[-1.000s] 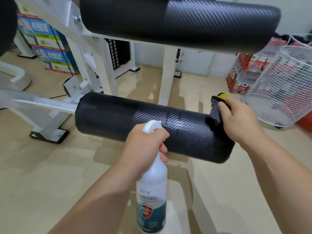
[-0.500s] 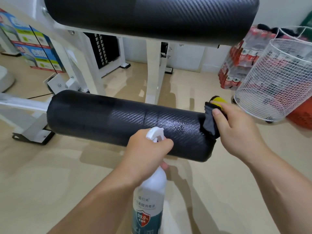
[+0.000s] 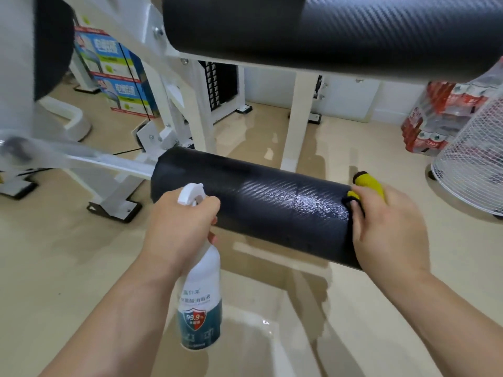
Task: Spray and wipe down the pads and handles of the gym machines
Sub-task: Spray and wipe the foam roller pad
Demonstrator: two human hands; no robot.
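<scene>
A black roller pad (image 3: 245, 202) lies across the middle of the view, wet and shiny on its right half. My left hand (image 3: 179, 221) grips the neck of a white spray bottle (image 3: 200, 303) just in front of the pad, nozzle pointing toward it. My right hand (image 3: 386, 229) presses a yellow and black cloth (image 3: 368, 183) against the pad's right end, fingers curled over the cloth. A second, larger black pad (image 3: 340, 31) spans the top of the view.
The white machine frame (image 3: 198, 126) and its legs stand behind the lower pad. Blue boxes (image 3: 114, 69) sit at the back left. A white wire basket (image 3: 473, 164) and packs of bottles (image 3: 435, 115) are on the right. The floor is beige.
My right hand has slid the cloth over the pad's right end, and more yellow shows. The left hand keeps the bottle near the pad. The view has shifted to the left.
</scene>
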